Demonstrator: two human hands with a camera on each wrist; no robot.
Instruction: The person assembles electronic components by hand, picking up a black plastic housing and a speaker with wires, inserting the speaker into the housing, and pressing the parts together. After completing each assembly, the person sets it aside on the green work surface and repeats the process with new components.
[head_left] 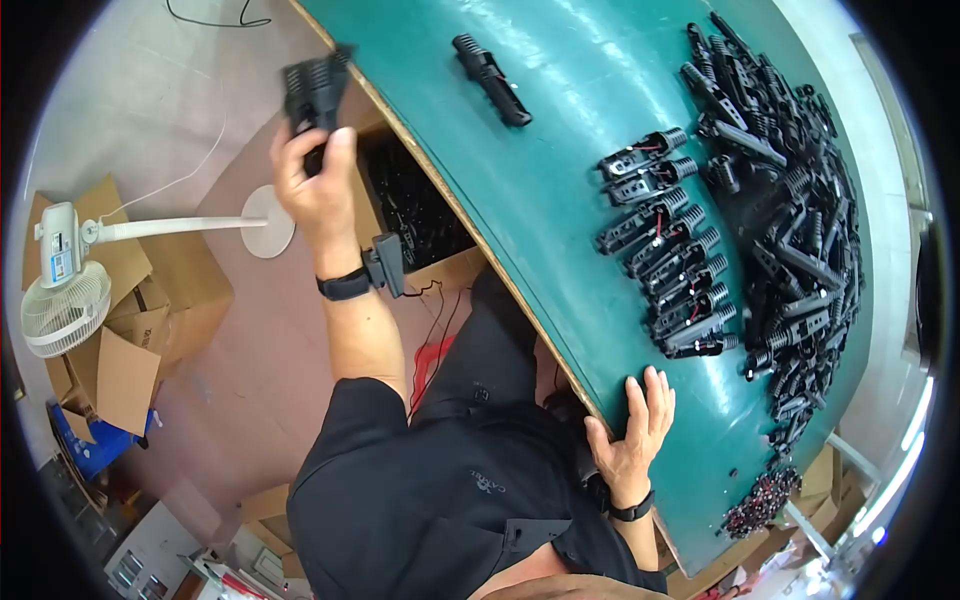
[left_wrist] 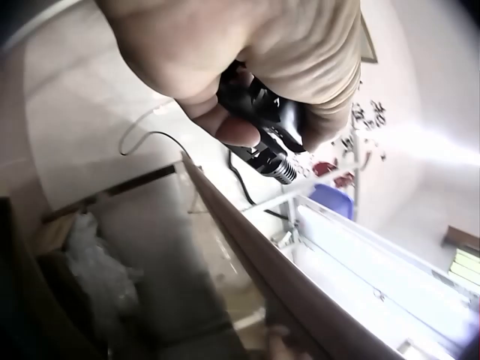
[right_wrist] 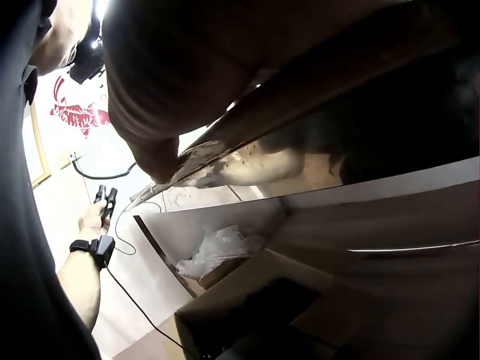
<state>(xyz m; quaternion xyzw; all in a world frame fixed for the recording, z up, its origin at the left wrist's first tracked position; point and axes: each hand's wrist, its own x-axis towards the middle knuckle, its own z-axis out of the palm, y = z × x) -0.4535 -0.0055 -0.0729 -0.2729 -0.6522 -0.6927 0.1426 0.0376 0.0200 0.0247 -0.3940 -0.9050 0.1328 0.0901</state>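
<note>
While right grip [head_left: 632, 452] touches table edge [head_left: 481, 243], left grip [head_left: 322, 195] holds parts [head_left: 318, 90] beyond.

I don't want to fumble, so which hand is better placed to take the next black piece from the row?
Probably your right hand: it rests open on the green table, near the row of black pieces. Your left hand grips other black pieces beyond the table's edge.

The left arm [head_left: 365, 335] reaches out, left hand [head_left: 318, 190] curled; the right hand [head_left: 635, 440] lies palm-down.
</note>
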